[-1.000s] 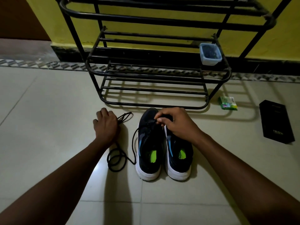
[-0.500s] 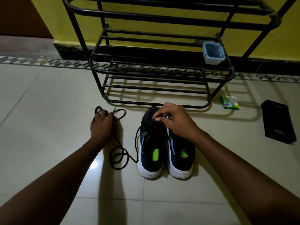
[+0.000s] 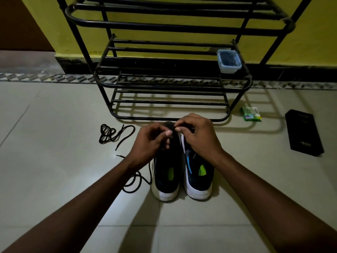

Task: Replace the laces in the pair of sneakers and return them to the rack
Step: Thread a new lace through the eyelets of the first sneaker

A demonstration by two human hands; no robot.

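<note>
Left black white-soled sneaker point(image 3: 166, 172) lies heel twd me, toe twd black metal rack point(image 3: 173, 26). R hand point(image 3: 198, 136) pinches at its toe end, L hand point(image 3: 149, 141) curled alongside (can't tell what either grips). I see its black lace point(image 3: 132, 192) trailing left.

I saw a dim, underexposed view with muted colours. The rack point(image 3: 164, 27) cast barred shadows rightward across the floor point(image 3: 45, 143), and the left forearm point(image 3: 82, 207) and right forearm point(image 3: 264, 194) threw broad shadows toward me. A pale sheen lay on the tiles beside the left forearm. Wide-angle distortion bowed the rack's upper bars near the edges.
</note>
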